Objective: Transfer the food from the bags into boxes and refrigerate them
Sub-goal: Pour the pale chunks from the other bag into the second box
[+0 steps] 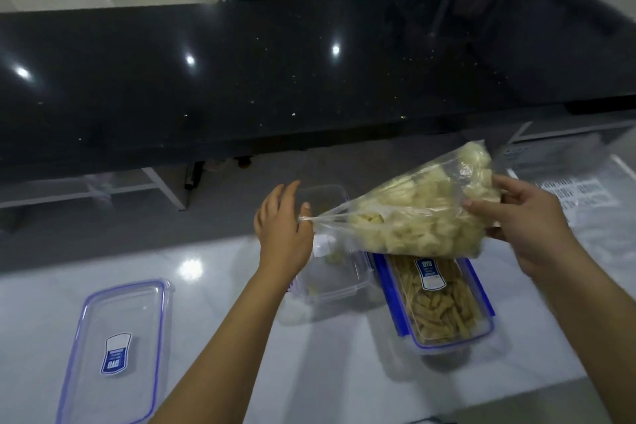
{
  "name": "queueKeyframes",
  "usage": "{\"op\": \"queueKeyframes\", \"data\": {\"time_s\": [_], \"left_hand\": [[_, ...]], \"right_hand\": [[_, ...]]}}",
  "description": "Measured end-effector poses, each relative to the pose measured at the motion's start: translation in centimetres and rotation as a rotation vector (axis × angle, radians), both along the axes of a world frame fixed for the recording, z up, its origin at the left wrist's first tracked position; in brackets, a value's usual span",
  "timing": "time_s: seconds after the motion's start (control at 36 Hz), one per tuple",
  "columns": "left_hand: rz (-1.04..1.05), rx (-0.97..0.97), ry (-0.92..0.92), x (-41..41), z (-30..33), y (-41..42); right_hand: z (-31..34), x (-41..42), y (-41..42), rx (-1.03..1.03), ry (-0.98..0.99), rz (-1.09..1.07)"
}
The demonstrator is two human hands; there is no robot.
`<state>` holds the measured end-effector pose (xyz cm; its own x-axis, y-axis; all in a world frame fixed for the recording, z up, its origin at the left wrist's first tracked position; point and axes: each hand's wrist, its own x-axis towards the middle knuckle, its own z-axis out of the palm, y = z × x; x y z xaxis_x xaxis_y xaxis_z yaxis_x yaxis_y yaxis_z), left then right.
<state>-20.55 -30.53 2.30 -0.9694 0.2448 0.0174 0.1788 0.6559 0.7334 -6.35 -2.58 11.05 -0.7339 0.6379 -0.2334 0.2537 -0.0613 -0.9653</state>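
Pouring step: right hand point(526, 227) holds the bag point(423, 213) up, left hand point(285, 227) pinches its mouth, seemingly over the open box point(330, 282); next, tip further.

Counting 2 hands: left hand point(280, 229), right hand point(526, 227). 1 clear bag point(423, 213) of pale food showing. 2 boxes sitting: open box point(330, 272), filled box point(444, 299). 1 loose lid point(115, 348) lying.

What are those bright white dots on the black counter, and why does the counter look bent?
In the head view, the dots are ceiling lights mirrored in the shiny black counter; another glints on the white table. The wide lens curves the counter's straight edges. The background is dim and soft, while the bag is well lit.
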Motion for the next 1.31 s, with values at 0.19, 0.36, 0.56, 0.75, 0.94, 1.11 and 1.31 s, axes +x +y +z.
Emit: {"op": "queueKeyframes", "data": {"time_s": [0.19,0.36,0.56,0.75,0.94,1.11,1.31], "left_hand": [[-0.014,-0.061,0.019,0.9,-0.5,-0.6],[0.033,-0.084,0.020,1.3,-1.3,-0.9],[0.055,-0.116,0.038,1.4,-2.1,-1.6],[0.041,-0.096,0.011,1.7,-2.4,-2.2],[0.046,-0.068,-0.017,1.6,-2.6,-2.9],[0.020,-0.020,-0.028,1.6,-1.3,-1.5],[0.079,-0.053,-0.083,0.9,-1.2,-1.7]], "right_hand": [[0.2,1.2,-0.9,0.075,-0.058,0.016],[0.0,0.9,-2.5,0.080,-0.045,-0.020],[0.3,1.0,-3.4,0.105,-0.037,-0.028],[0.1,1.4,-3.8,0.092,-0.042,-0.032],[0.1,1.7,-4.1,0.086,-0.056,0.002],[1.3,1.0,-3.0,0.080,0.006,-0.067],[1.2,0.3,-3.9,0.138,-0.035,-0.018]]}}
